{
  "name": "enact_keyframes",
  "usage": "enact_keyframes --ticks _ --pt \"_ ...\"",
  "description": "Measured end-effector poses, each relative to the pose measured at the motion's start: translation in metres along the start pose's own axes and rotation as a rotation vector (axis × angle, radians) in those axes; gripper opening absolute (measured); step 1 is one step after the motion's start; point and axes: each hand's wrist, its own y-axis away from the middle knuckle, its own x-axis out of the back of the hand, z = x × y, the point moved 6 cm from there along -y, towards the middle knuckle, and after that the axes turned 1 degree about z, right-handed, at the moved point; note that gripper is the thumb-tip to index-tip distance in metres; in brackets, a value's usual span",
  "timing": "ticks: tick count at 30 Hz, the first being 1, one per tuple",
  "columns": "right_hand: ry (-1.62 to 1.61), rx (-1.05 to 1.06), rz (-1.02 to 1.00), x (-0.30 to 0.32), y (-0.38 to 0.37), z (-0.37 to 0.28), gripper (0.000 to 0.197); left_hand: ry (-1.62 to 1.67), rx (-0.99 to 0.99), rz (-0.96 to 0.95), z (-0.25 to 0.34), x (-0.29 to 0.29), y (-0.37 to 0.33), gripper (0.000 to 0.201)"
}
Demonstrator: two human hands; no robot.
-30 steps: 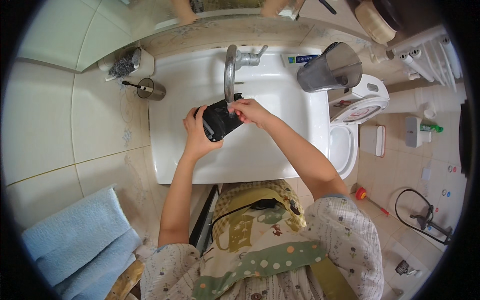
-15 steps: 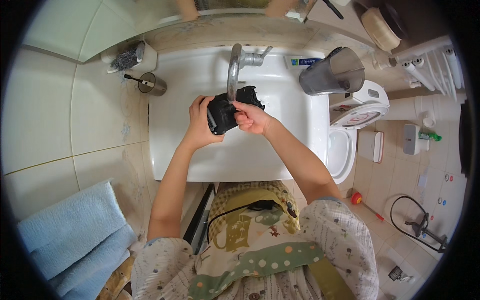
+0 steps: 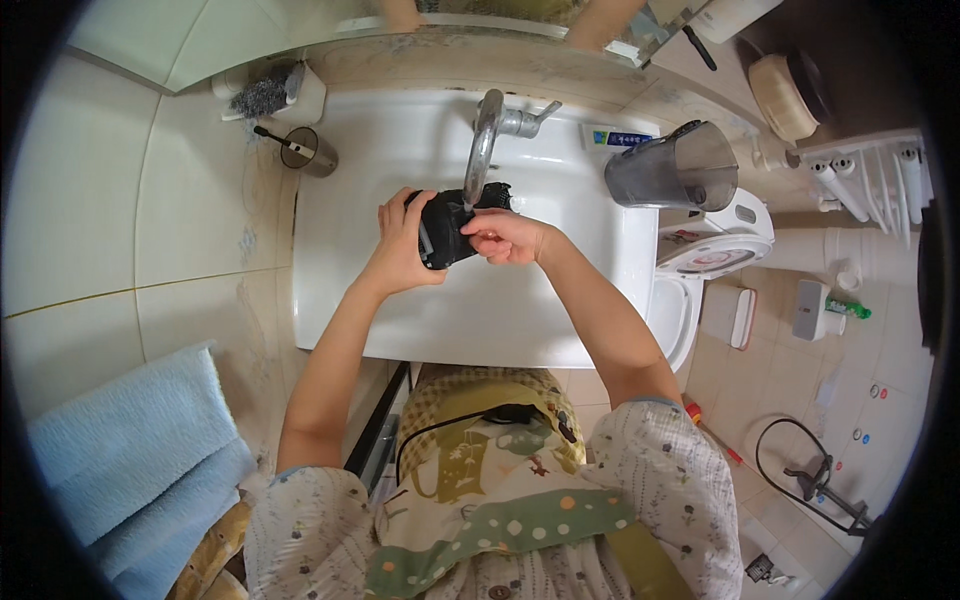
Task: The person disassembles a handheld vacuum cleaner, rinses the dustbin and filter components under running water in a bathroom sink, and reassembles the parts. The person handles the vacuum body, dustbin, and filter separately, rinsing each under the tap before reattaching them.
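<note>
Black plastic part (image 3: 436, 222) sits over the white basin (image 3: 480, 330), under the chrome tap (image 3: 485, 145), held up by the left hand. Versus a second ago: part was slanted more steeply, its far end up to the right; now it lies flatter, running left to right. Versus the half-second frame: right-hand fingers were up at the spout mouth, now lower, on the part's near-right area. View also shifted a little, so the surroundings sit differently in frame.

Left hand (image 3: 398, 252): closed round the part's left end, fingers over the far-left side, thumb along the near edge. Firm grip, partly open to the part's width. Right hand (image 3: 508, 238): mostly curled, index finger reaching left onto the part's surface, just near of the spout; can't tell if finger and thumb pinch anything. Part's right end looks ragged, detail too small.

Around: grey jug (image 3: 655, 172) at the far right of the basin, toothpaste tube (image 3: 615, 138) just left of it, cup (image 3: 318, 155) with toothbrush at far left.
</note>
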Motion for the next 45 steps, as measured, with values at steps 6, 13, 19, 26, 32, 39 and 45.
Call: enact_keyframes --ticks 6,13,19,26,32,39,45 --pt "-0.077 0.094 0.127 0.008 -0.010 -0.001 0.023 -0.029 0.040 0.096 -0.003 0.000 0.007 0.099" --pt "0.442 0.363 0.447 0.018 0.003 -0.021 0.023 -0.009 0.023 0.121 -0.002 0.002 0.007 0.100" --pt "-0.006 0.240 0.225 0.014 0.006 -0.012 0.007 0.009 0.054 0.106 -0.001 0.002 0.000 0.100" --pt "0.012 0.331 0.492 0.009 -0.009 -0.007 0.021 -0.018 0.066 0.139 0.006 -0.003 0.003 0.101" --pt "0.052 0.222 0.651 0.018 -0.016 0.000 0.026 -0.354 -0.067 0.094 0.029 -0.006 0.002 0.101" --pt "0.140 0.210 0.781 0.029 -0.011 0.001 0.042 -0.305 -0.214 0.120 0.034 -0.013 0.010 0.103" --pt "-0.114 0.404 0.521 0.004 -0.019 -0.002 0.033 -0.295 -0.041 0.149 0.019 -0.006 0.008 0.106"
